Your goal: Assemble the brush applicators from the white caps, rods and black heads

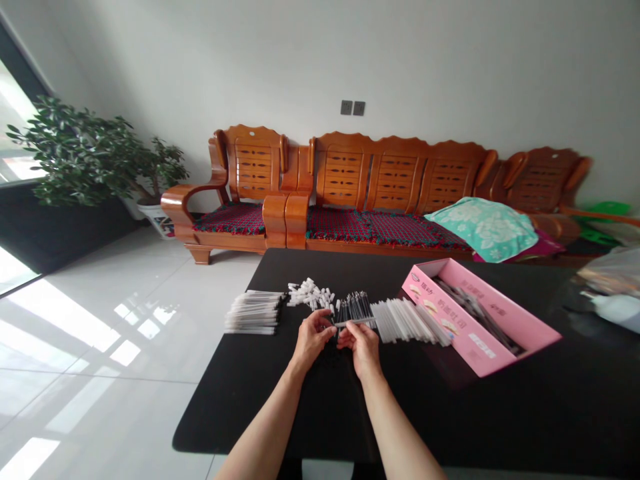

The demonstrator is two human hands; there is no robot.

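Observation:
My right hand grips a slim white pen barrel, held level above the table. At its left end, my left hand has thumb and fingertips pinched together; what lies between them is too small to make out. Just beyond my hands is a row of dark, thin pen refills. A heap of small white caps lies behind my left hand. On the left sits a neat stack of white pens, and to the right a row of whitish pen tubes. Small dark bits lie below my left hand, partly hidden.
A pink box with dark thin pieces inside stands at the right on the black table. Farther right is a clear plastic bag. Behind the table is a wooden sofa with a turquoise cushion.

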